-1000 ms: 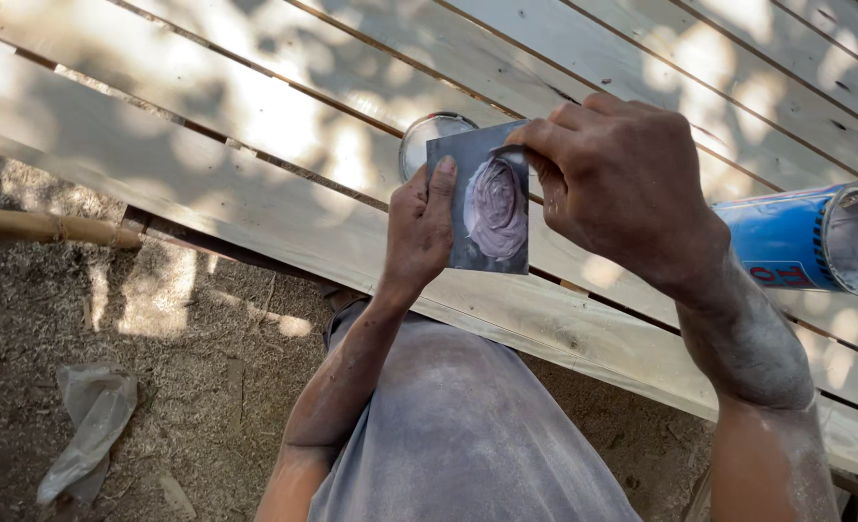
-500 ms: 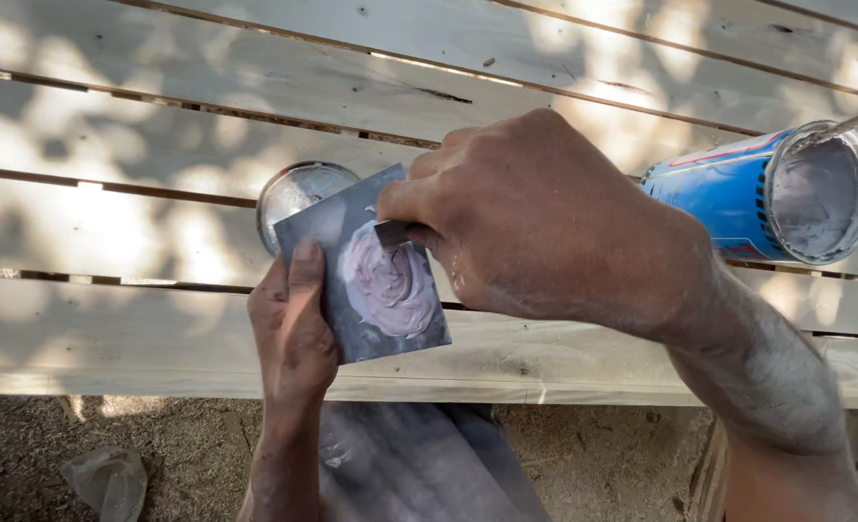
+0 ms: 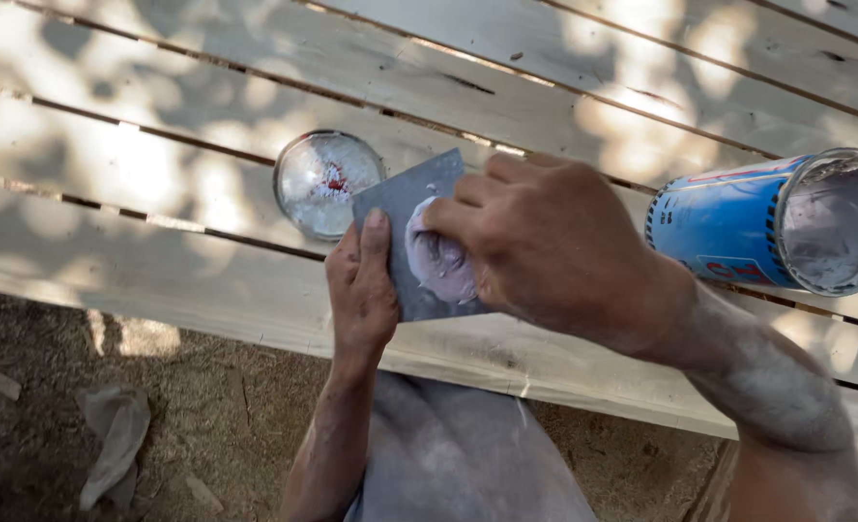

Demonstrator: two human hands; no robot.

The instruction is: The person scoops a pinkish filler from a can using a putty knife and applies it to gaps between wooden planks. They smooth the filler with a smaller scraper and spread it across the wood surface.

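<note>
My left hand [image 3: 363, 290] grips the lower left edge of a flat grey square plate [image 3: 405, 208], thumb on its face. A lump of pale grey putty [image 3: 438, 261] lies on the plate. My right hand [image 3: 545, 246] is over the plate with fingers curled down into the putty; any tool in it is hidden. Both hands hover above pale wooden planks [image 3: 158, 174].
A round tin lid [image 3: 322, 182] lies on the planks just left of the plate. A blue open tin [image 3: 767, 227] with grey paste inside lies on its side at right. Dirt ground with rag scraps [image 3: 110, 445] is below; my grey-clad knee [image 3: 458, 454] is underneath.
The view has shifted so planks fill more of it. The plate has tilted flatter, and my right hand has slid down over the putty.
</note>
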